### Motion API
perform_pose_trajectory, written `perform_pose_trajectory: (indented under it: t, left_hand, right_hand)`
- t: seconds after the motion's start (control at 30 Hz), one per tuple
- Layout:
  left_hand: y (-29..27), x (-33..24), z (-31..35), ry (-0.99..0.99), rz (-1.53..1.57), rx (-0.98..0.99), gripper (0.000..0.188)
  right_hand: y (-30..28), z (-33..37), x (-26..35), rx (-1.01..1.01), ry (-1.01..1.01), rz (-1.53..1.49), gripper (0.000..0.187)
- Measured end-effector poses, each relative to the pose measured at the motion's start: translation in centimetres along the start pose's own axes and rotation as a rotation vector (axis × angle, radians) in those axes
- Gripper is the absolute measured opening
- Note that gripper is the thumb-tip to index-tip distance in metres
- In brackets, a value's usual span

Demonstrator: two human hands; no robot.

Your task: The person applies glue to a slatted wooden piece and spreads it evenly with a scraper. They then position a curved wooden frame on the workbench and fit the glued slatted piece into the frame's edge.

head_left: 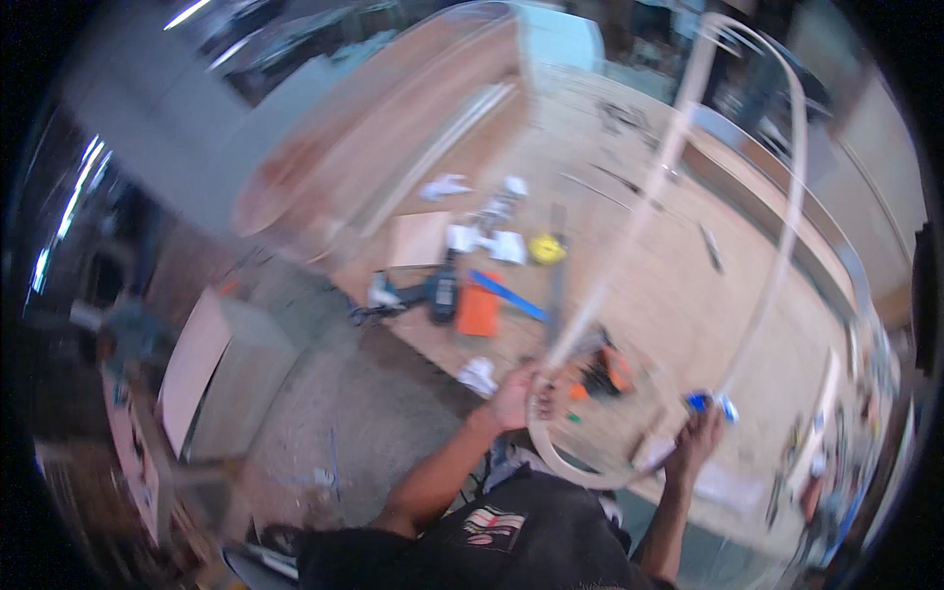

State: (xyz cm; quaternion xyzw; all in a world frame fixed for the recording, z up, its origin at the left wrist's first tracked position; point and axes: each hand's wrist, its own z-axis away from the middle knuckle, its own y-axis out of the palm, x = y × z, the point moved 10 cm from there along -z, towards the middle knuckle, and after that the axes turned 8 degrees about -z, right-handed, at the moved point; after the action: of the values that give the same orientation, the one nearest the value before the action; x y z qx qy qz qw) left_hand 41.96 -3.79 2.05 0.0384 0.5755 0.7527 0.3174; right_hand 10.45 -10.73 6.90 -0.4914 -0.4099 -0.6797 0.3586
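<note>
A long, pale, rounded-end frame (674,147), looking like bent wood, rises from near my body out over the workbench. My left hand (516,395) is closed around its left side, close to the near curved end. On the opposite side, my right hand (696,441) grips the frame near the same bend. A small blue and white object (713,404) shows at the right fingertips; blur hides its kind and whether I hold it. Beneath the frame, a black and orange tool (608,372) lies on the bench.
On the workbench (678,285) lie a cordless drill (442,292), an orange piece (479,307), a blue strip (508,296) and a yellow tape measure (547,249). A large curved wooden form (393,118) stands at the far left. A box-shaped panel piece (231,369) sits on the floor.
</note>
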Motion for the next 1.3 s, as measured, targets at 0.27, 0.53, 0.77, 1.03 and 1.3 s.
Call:
perform_pose_trajectory:
  t: [0.27, 0.53, 0.77, 1.03, 1.3]
  left_hand:
    - [8.7, 12.8, -4.1, 0.276, -0.49, -0.237, 0.039]
    - [13.9, 20.4, -10.9, 0.389, -1.376, -0.611, 0.021]
    - [12.4, 24.7, -17.5, 0.391, -1.314, -0.438, 0.031]
    - [11.7, 28.8, -19.1, 0.088, -0.917, -0.414, 0.035]
    - [12.4, 41.4, -16.7, -0.143, -0.317, -0.04, 0.036]
  right_hand:
    - [-14.4, -5.2, 6.4, 0.162, 0.052, -0.092, 0.025]
    - [-27.4, -12.2, 7.3, 0.14, 0.039, -0.017, 0.026]
    - [-33.1, -18.0, 3.1, 0.076, 0.098, 0.013, 0.026]
    - [-34.7, -21.1, 0.0, 0.071, 0.233, -0.021, 0.028]
    - [-35.0, -20.3, -0.1, 0.036, 0.291, 0.024, 0.033]
